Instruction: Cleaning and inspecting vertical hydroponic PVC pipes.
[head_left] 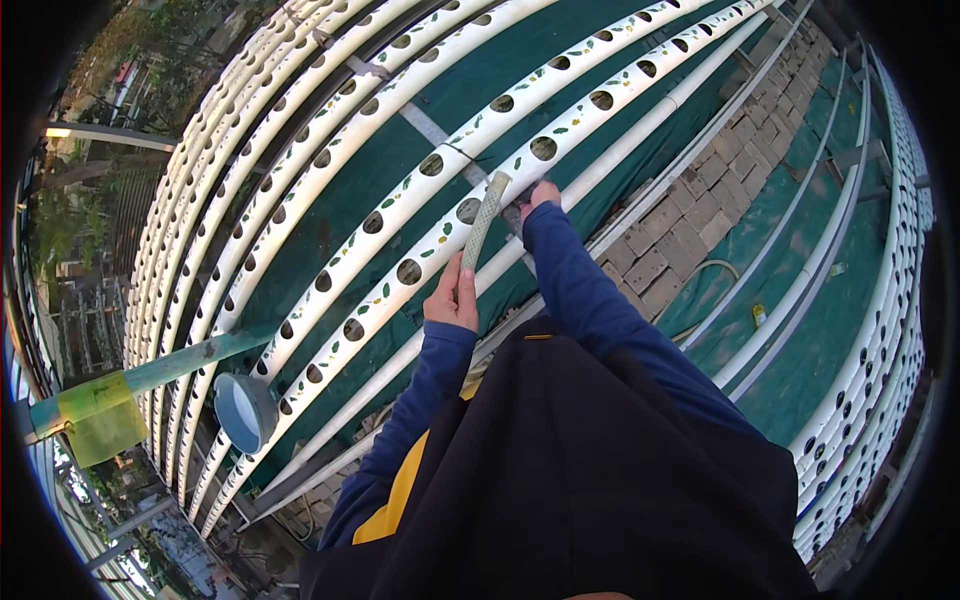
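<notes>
My left hand [455, 298] is closed round the lower end of a short, pale green piece of hose [484, 222] with a mesh-like pattern. The hose slants up across a white pipe [440, 247] that has round holes and small printed leaf shapes along it. My right hand [540, 196] is at the near side of the same pipe, beside a grey metal crossbar [513, 218]. Its fingers are mostly hidden by the pipe's edge, so their grip does not show. Both forearms wear blue sleeves.
More holed white pipes [372, 222] run in rows to the left. A blue-grey bowl [247, 412] rests on two of them near a green beam [160, 372]. Plain pipes [620, 153], a brick path [690, 210] and another pipe rack [850, 440] lie to the right, over green sheeting.
</notes>
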